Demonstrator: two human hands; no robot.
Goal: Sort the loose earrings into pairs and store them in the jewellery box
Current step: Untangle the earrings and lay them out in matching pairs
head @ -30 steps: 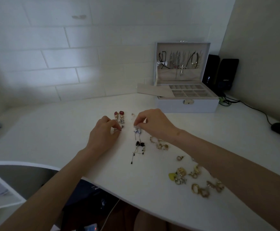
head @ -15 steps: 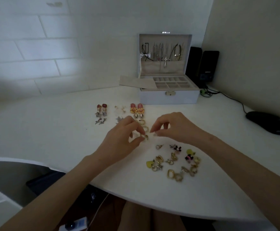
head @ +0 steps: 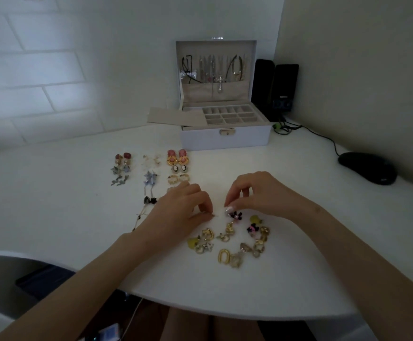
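Note:
The white jewellery box (head: 225,137) stands open at the back, its divided tray showing and necklaces hanging in the lid. Sorted earring pairs lie in rows left of centre: red-and-grey drops (head: 123,159), pink-and-orange ones (head: 177,156), blue flowers (head: 150,178). A loose pile of gold, yellow and black-pink earrings (head: 232,239) lies near the front edge. My left hand (head: 181,212) pinches a small earring just above the pile. My right hand (head: 257,195) has thumb and forefinger pinched together beside a black-pink flower earring (head: 236,215); whatever is between them is hidden.
A beige insert panel (head: 173,116) leans off the box's left side. Two black speakers (head: 274,89) stand in the corner, and a black mouse (head: 367,168) with its cable lies at the right. The table's curved front edge (head: 200,308) is close to my lap.
The view has swung right. Both hands have moved from the sorted rows to the loose pile, and more pairs now lie in the rows.

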